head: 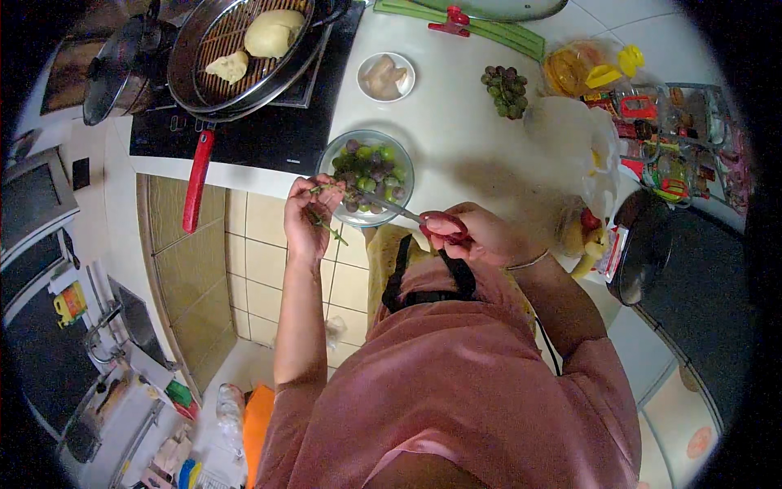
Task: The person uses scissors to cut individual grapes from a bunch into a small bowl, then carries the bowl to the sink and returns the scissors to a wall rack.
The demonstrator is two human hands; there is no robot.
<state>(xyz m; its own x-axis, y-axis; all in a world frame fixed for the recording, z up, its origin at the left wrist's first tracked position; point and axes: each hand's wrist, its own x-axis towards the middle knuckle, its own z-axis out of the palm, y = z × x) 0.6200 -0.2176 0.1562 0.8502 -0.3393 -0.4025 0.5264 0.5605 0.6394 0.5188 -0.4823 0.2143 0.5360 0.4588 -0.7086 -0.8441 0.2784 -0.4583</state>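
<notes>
My left hand (310,214) holds a green grape stem (327,226) at the near left edge of a round glass bowl (410,177). Green and purple grapes (368,174) lie in the bowl. In my right hand (473,235) is a pair of scissors (400,211) with red handles; its blades reach over the bowl's near side towards the stem. Whether the blades touch the stem cannot be made out. A small bunch of grapes (504,91) rests on the white counter, farther off to the right.
A small white bowl (386,77) holds pale food pieces. At upper left, a red-handled pan (198,183) and a rack with dough stand over the black cooktop (244,137). Bottles, a plastic bag (571,131) and packets crowd the right. A dark pan (641,244) lies beyond.
</notes>
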